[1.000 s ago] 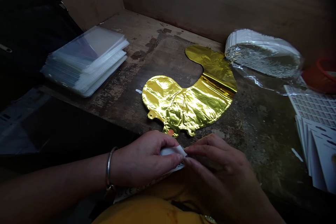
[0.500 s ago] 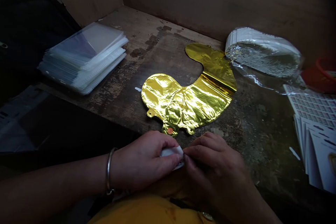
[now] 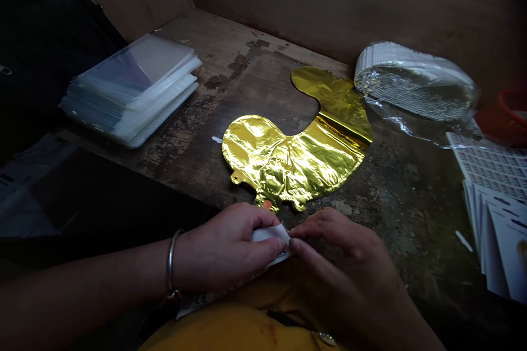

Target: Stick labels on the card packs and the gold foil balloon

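My left hand point(image 3: 230, 249), with a metal bangle at its wrist, is closed on a white printed paper point(image 3: 267, 234). One corner sticks out past the thumb, and a printed lower part shows beneath the wrist. My right hand point(image 3: 341, 252) has thumb and forefinger closed at that corner, pinching its edge; whether anything else is between the fingertips is too small to tell. Just beyond both hands, a flat gold foil balloon point(image 3: 304, 159) lies on the worn wooden table point(image 3: 230, 82). An orange round sticker point(image 3: 267, 205) marks its near tab.
Clear plastic sleeves point(image 3: 135, 88) are stacked at the left. A plastic-wrapped bundle of white sticks point(image 3: 415, 82) lies at the back right, beside a red container point(image 3: 504, 118). Printed sheets point(image 3: 489, 167) and white cards point(image 3: 500, 241) line the right edge. Wooden panels point(image 3: 329, 5) stand behind.
The white paper shows more at its corner and below my left wrist. My right fingertips have shifted slightly rightward. The balloon stays in place.
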`<state>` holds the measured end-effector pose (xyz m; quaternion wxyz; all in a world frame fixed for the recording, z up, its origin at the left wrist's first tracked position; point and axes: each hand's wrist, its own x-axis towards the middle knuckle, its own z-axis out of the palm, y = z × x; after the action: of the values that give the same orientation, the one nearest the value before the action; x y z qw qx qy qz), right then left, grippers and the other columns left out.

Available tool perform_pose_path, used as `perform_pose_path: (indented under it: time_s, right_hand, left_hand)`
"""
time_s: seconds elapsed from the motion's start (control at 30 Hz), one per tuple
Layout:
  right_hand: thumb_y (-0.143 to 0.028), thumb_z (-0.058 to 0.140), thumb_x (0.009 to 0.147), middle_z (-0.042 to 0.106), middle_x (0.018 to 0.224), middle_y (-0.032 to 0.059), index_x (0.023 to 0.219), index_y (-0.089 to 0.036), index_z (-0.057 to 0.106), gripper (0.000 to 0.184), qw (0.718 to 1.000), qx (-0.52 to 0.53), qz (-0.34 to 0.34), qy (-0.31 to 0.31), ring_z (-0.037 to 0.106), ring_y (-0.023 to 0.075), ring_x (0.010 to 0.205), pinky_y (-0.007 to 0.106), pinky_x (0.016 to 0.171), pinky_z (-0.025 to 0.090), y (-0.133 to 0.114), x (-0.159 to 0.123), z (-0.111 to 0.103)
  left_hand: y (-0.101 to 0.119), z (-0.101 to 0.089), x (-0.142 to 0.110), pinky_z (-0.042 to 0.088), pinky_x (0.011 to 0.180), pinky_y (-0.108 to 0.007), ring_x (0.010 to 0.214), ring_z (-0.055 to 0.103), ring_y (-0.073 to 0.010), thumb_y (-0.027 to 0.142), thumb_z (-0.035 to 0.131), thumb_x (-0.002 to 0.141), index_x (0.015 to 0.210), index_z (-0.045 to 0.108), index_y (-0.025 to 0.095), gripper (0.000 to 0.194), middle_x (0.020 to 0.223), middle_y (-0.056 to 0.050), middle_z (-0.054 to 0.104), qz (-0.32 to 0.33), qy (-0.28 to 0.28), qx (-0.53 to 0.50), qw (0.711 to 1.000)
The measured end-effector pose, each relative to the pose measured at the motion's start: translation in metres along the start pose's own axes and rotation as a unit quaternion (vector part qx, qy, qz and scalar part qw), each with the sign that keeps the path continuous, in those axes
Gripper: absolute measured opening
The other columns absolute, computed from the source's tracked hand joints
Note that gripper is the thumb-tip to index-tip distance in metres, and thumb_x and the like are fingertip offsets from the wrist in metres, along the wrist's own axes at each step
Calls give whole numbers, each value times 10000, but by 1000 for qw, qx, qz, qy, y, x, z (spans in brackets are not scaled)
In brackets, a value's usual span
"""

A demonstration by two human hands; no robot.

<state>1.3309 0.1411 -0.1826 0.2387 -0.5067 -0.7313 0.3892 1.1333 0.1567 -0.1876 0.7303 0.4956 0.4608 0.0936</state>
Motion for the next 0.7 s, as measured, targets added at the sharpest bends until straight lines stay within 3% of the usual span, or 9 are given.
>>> perform_pose_path:
  time_s: [0.2, 0.4, 0.53, 0.7]
  right_hand:
    - [-152, 621, 826, 643, 740, 14, 805, -208, 705, 103, 990, -119, -78, -8, 568, 158, 723, 307, 665, 434, -9, 0, -1]
    - [-125, 600, 815, 616, 660, 19, 727, -179, 709, 150, 982, -153, -112, 12, 517, 162, 667, 332, 645, 387, -12, 4, 3]
    - [-118, 591, 792, 623, 678, 20, 701, -179, 694, 151, 993, -94, -65, 29, 543, 153, 672, 303, 635, 410, -7, 5, 7]
    - [-175, 630, 765, 630, 683, -11, 683, -199, 671, 95, 995, 64, 83, -4, 577, 123, 650, 226, 579, 431, 3, 7, 6]
  left_hand:
    - [-1, 1, -2, 280, 497, -206, 588, 364, -94, 338, 529, 853, 754, 561, 157, 208, 625, 54, 419, 24, 5, 38, 999]
    - [4, 2, -3, 279, 487, -200, 585, 342, -86, 297, 511, 852, 701, 529, 156, 208, 611, 61, 398, 33, 16, 52, 998]
    - [5, 2, -1, 273, 477, -210, 563, 357, -85, 330, 519, 850, 716, 513, 163, 214, 606, 64, 395, 9, 7, 25, 1000]
    - [2, 3, -1, 301, 494, -211, 594, 377, -91, 331, 539, 845, 761, 531, 165, 186, 648, 55, 433, 18, 14, 16, 1000]
